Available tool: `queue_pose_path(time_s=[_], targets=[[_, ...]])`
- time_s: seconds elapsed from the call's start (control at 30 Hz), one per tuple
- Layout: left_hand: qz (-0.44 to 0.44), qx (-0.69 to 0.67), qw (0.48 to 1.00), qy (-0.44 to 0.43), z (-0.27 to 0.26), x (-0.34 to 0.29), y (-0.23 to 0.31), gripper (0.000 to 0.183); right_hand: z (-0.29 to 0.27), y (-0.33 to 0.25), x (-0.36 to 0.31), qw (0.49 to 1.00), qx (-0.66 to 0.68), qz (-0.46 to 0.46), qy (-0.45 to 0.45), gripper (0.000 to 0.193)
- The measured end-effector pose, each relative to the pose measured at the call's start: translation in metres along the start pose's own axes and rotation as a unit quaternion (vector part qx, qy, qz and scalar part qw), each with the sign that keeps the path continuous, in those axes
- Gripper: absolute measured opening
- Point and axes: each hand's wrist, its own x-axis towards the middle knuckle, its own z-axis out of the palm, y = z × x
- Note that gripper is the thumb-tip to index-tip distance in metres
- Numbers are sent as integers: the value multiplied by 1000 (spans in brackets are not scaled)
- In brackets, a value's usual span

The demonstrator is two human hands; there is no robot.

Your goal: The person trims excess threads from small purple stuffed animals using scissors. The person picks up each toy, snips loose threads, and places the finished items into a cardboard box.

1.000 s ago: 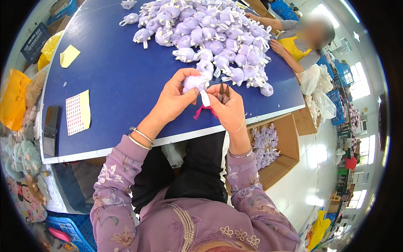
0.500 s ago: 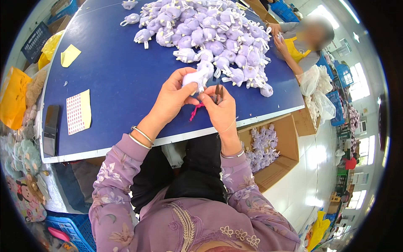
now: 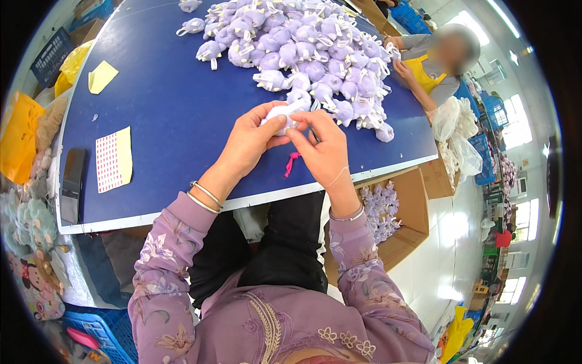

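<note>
My left hand (image 3: 250,141) is closed around a small lilac plush piece (image 3: 280,113) just above the blue table. The fingertips of my right hand (image 3: 321,145) pinch at the near right side of this plush, where the exact spot is hidden. A pair of thread snips (image 3: 315,136) is tucked in that same hand, with only a bit of dark metal showing. Below the right hand is a knotted pink cord (image 3: 291,164). Just beyond my hands lies a big heap of similar lilac plush pieces (image 3: 303,51) with white loops and pale yellow tips.
A sticker sheet (image 3: 113,161), a yellow paper (image 3: 102,77) and a black phone (image 3: 73,185) lie on the blue table (image 3: 176,115) to the left. An open cardboard box (image 3: 412,224) with lilac pieces stands below the right edge. A co-worker (image 3: 424,67) sits at the far right.
My right hand has shifted up and turned over toward the plush, so the snips' dark blades no longer stick up. The pink cord hangs further right. My left hand has barely moved.
</note>
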Motion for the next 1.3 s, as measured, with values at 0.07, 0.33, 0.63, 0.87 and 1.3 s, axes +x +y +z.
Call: queue_pose_path(time_s=[0.07,0.33,0.63,0.87,1.3], targets=[[-3,11,1000,-1,0,1,-1,38,2,3,4,999,-30,-32,-14,15],[-2,35,999,28,1,-1,2,36,-11,1,7,972,172,104,-122,11],[-57,28,998,25,5,-1,7,29,-48,-5,8,992,27,41,-116,33],[-42,22,998,44,0,1,3,29,-40,-14,5,956,-181,28,-227,35],[-43,27,998,39,0,0,3,30,-28,-7,9,954,-208,7,-214,34]])
